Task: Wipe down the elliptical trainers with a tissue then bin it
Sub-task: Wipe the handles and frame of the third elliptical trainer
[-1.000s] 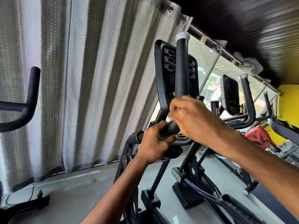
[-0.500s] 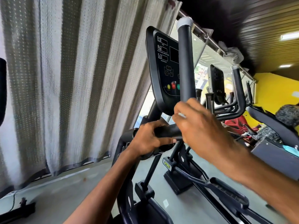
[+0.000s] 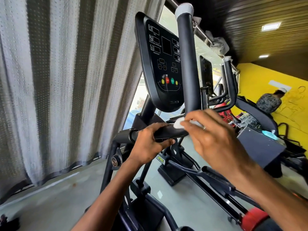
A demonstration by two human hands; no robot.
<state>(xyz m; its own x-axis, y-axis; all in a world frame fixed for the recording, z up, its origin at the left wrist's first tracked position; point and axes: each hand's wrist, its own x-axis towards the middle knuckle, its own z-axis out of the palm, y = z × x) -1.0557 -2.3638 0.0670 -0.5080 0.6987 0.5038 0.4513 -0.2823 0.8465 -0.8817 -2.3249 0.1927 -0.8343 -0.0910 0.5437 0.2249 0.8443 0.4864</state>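
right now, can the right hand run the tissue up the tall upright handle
Probably yes. The right hand holds the tissue at the foot of the upright handle, whose shaft above is bare; the console sits behind it and the left hand grips the lower bar.

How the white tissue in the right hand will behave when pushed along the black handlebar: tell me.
The crumpled white tissue looks soft and floppy: it bunches under the right hand instead of holding shape. Probably very light, since fingers alone pinch it. It may drag or tear against the black matte handlebar that the left hand grips.
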